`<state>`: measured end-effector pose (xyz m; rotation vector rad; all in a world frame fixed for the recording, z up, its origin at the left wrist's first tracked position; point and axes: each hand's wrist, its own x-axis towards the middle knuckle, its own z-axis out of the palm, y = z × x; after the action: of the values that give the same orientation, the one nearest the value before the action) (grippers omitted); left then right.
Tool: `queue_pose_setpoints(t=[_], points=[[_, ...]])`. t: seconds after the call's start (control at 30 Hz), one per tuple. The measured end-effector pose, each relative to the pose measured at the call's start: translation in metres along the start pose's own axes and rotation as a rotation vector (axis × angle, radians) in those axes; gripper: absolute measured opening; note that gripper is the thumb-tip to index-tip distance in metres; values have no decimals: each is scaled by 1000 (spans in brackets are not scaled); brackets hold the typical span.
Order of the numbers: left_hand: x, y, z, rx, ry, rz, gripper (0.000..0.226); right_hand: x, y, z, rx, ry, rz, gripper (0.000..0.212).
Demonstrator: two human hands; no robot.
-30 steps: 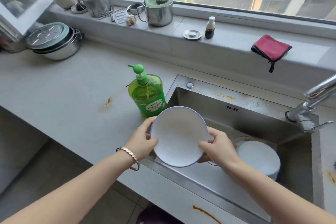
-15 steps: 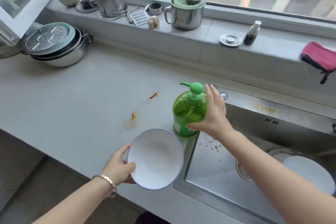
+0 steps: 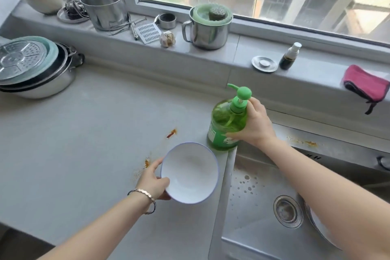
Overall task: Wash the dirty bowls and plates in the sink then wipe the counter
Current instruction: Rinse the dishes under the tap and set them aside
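I am gripping the white bowl [image 3: 190, 173] with my left hand [image 3: 153, 181], my thumb hooking over its near rim and my fingers curling underneath. The bowl is tilting towards me, its blue-edged rim showing, and it is sitting over the grey counter [image 3: 84, 133] just beside the left rim of the sink [image 3: 230, 167]. I cannot tell whether it is touching the counter.

My right hand [image 3: 253, 126] is wrapping round the green soap bottle [image 3: 228, 124], with the fingers curling over its shoulder beside the pump and the thumb pressing on the label. The bottle is standing upright at 1 o'clock from the bowl, at the sink's far left corner.

A white plate [image 3: 316, 224] is lying in the sink at 4 o'clock from the bowl, beside the drain [image 3: 288, 211], and my right forearm is hiding most of it.

Orange stains [image 3: 172, 133] are showing on the counter from 9 to 11 o'clock of the bowl. A red cloth [image 3: 365, 83] is hanging over the sill at 2 o'clock, and stacked pots [image 3: 31, 67] are sitting well apart at 10 o'clock.
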<state>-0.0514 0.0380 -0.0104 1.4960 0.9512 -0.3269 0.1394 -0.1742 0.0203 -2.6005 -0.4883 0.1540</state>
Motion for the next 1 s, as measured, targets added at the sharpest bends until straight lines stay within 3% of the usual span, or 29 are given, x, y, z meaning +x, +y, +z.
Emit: queue_pose_setpoints(t=[0.17, 0.33, 0.4, 0.53, 0.6, 0.83, 1.0], points=[[30, 15, 21, -29, -6, -9, 64, 56, 8, -7, -14, 96, 168, 105], [54, 27, 48, -73, 9, -27, 65, 58, 21, -21, -130, -4, 288, 126], [66, 29, 60, -94, 23, -18, 66, 35, 35, -18, -163, -72, 398, 112], [83, 38, 84, -199, 23, -21, 66, -28, 70, -6, -226, -339, 503, 58], [88, 42, 91, -215, 17, -19, 64, -53, 79, -2, -256, -424, 520, 46], [82, 36, 90, -169, -44, 2, 54, -98, 88, 11, -198, -482, 519, 40], [19, 14, 115, 275, -181, -109, 60, -132, 103, 20, -142, -577, 517, 42]])
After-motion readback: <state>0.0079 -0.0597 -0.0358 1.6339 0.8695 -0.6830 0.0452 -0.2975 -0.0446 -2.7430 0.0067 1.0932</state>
